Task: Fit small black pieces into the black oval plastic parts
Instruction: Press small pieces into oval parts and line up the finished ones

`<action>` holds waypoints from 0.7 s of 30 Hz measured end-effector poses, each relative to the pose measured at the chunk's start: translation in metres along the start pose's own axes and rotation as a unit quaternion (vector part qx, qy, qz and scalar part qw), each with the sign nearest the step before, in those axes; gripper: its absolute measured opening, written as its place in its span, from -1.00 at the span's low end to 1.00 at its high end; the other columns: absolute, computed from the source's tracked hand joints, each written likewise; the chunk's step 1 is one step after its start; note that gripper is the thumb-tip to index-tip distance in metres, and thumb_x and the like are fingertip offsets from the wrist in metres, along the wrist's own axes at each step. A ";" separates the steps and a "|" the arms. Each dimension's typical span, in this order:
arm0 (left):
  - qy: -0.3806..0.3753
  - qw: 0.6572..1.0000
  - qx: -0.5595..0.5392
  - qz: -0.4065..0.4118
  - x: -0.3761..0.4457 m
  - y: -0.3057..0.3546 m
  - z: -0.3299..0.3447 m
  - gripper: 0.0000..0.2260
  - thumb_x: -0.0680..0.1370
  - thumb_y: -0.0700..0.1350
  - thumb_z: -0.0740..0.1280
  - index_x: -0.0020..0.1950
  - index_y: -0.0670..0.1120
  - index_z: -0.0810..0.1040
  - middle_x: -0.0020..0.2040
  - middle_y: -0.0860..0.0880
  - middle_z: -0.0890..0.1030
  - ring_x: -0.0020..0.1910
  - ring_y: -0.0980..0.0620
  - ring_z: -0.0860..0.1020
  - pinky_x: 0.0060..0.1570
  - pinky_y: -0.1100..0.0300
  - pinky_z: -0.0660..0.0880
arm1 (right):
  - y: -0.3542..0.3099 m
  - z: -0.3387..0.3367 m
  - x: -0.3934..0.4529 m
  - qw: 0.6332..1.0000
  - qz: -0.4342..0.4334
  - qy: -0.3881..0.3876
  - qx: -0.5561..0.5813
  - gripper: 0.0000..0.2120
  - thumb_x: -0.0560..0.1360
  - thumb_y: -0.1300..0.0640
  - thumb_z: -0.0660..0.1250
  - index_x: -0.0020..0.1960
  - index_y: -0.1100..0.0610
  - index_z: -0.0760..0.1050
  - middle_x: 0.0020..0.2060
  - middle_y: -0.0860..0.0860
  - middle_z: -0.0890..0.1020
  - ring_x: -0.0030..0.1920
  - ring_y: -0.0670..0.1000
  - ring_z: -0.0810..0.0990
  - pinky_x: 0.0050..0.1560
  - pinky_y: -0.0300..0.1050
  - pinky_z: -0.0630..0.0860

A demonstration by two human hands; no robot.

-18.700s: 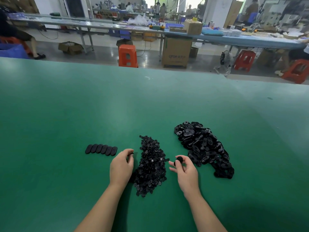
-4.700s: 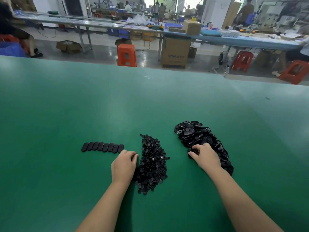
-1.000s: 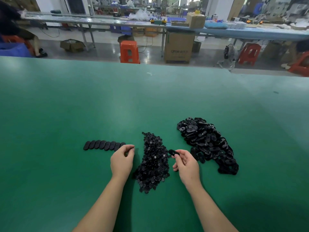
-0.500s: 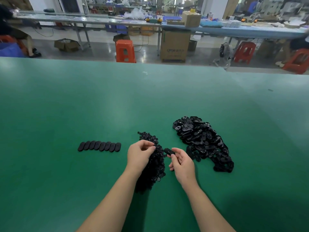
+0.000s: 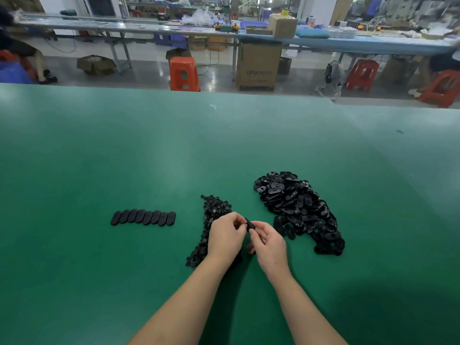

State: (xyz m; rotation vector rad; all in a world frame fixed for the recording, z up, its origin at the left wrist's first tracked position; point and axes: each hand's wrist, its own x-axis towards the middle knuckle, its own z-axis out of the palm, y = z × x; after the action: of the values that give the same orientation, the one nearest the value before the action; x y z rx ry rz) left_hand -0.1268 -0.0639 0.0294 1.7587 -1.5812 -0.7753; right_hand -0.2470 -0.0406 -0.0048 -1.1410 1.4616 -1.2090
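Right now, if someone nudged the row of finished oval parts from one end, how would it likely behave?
The row of oval parts would probably slide and scatter: they lie loose, overlapping, on the smooth green table. Each looks like thin plastic, so likely light and stiff. Being flat, they seem unlikely to roll.

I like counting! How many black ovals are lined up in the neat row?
8, as best I can tell. The row of ovals lies flat on the green table, left of the hands, each overlapping the next, so one could be hidden.

8 oval parts (image 5: 143,217) in a row, 2 loose heaps (uncountable), 2 hands.
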 end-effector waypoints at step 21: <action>-0.067 0.996 -0.049 -0.022 0.008 -0.001 -0.007 -0.96 0.48 -0.15 0.49 -0.15 -0.02 0.68 -0.23 0.04 0.69 -0.37 0.13 0.54 -0.12 0.10 0.61 | 0.008 -0.003 0.005 1.000 -0.012 0.016 0.022 -0.81 0.63 0.29 0.29 -0.01 0.04 0.61 -0.33 -0.04 0.67 -0.39 -0.09 0.55 -0.34 -0.21 0.55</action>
State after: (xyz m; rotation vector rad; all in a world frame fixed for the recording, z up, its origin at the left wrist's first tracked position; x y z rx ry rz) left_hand -0.1200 -0.0710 0.0324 1.7053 -1.5668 -0.9938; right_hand -0.2517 -0.0441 -0.0122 -1.1166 1.4421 -1.2763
